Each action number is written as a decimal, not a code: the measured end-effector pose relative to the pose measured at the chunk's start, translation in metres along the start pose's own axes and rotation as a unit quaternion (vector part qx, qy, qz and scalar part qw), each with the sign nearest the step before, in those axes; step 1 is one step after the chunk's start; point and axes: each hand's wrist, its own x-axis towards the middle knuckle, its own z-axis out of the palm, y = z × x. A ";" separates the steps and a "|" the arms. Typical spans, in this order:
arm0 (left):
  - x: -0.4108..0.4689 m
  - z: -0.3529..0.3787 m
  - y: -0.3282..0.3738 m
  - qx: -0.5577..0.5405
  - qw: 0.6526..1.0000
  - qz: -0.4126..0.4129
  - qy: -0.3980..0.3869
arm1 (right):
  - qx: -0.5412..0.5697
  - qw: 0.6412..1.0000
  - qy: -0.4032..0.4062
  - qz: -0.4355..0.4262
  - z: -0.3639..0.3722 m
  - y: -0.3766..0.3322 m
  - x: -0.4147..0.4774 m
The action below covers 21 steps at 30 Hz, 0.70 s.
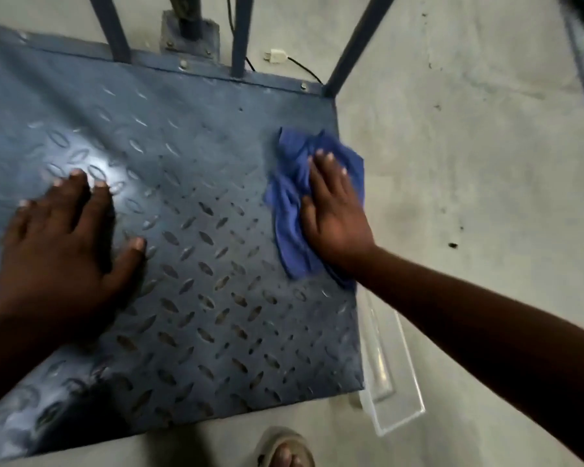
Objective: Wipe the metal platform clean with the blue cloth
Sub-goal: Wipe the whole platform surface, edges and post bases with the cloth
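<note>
The metal platform [196, 251] is a blue-grey plate with a raised diamond tread, filling the left and middle of the view. A crumpled blue cloth [292, 214] lies at the platform's right edge. My right hand [334, 217] presses flat on top of the cloth, fingers spread and pointing away from me. My left hand [61, 251] rests palm down on the bare plate at the left, fingers apart, holding nothing.
Three blue metal bars [241, 35] rise from the platform's far edge. A white plug with a black cord [277, 57] lies on the concrete floor behind. A clear plastic piece [391, 375] lies on the floor by the right edge. My sandalled foot [285, 449] shows at the bottom.
</note>
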 end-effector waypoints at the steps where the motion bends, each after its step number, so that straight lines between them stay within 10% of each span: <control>1: -0.004 -0.018 0.014 0.011 1.000 0.008 0.002 | -0.004 0.995 -0.041 -0.088 0.002 -0.011 -0.024; 4: -0.007 -0.031 0.023 0.047 0.999 -0.018 -0.011 | 0.023 0.969 -0.087 -0.228 0.011 -0.037 -0.026; 10: -0.006 -0.027 0.016 0.055 0.998 -0.005 -0.031 | -0.030 0.994 0.021 0.102 0.035 -0.055 0.130; 21: -0.002 -0.024 0.014 0.078 0.997 -0.001 -0.023 | -0.108 0.988 -0.088 0.069 0.027 -0.043 0.203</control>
